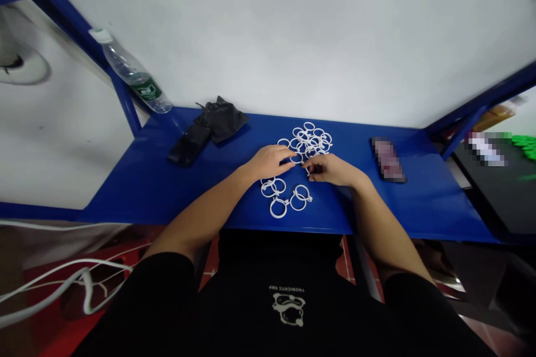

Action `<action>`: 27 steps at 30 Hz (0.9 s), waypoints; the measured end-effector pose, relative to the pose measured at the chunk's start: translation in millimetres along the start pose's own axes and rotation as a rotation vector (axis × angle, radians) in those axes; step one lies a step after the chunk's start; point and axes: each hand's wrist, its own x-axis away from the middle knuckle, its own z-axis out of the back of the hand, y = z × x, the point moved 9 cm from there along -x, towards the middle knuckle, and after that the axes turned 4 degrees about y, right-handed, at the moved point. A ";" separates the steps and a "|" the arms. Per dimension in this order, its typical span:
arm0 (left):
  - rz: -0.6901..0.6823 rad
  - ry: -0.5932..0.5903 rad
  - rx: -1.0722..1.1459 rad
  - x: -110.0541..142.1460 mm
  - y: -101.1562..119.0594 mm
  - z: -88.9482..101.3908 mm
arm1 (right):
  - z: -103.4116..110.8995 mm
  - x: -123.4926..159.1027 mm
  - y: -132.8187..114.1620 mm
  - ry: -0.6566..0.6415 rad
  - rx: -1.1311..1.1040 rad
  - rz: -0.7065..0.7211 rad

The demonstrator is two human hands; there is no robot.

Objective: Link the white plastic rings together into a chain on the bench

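Several white curtain rings with small eyelets lie in a loose heap (312, 142) on the blue tabletop, beyond my hands. My left hand (270, 162) is at the heap's near left side, thumb and fingers apart, with its fingertips beside a single ring (296, 163). My right hand (330, 170) is curled, its fingers pinching a white ring (307, 171) that is mostly hidden. Closer to me lies a pair of overlapping rings (298, 210). Left of them is a small cluster of rings (278, 216), partly behind my left wrist.
A clear plastic bottle (129, 75) stands at the far left of the blue table (142, 189). Near it lie a black phone (189, 145) and a black pouch (226, 121). Another phone (388, 160), its screen blurred, lies on the right. Blue metal posts (125, 103) frame the table.
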 end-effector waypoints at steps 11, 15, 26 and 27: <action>-0.049 0.062 -0.002 0.6 2.2 1.6 | 3.1 -3.9 -13.2 0.057 0.045 0.126; -0.059 0.083 -0.004 0.6 3.5 4.9 | 10.6 -4.8 -23.1 0.176 0.041 0.160; -0.148 0.133 -0.062 0.1 19.9 8.2 | 13.0 -3.0 -49.9 0.473 0.043 0.301; -0.156 0.135 -0.068 0.0 20.6 8.9 | 12.0 -3.1 -49.5 0.481 0.052 0.304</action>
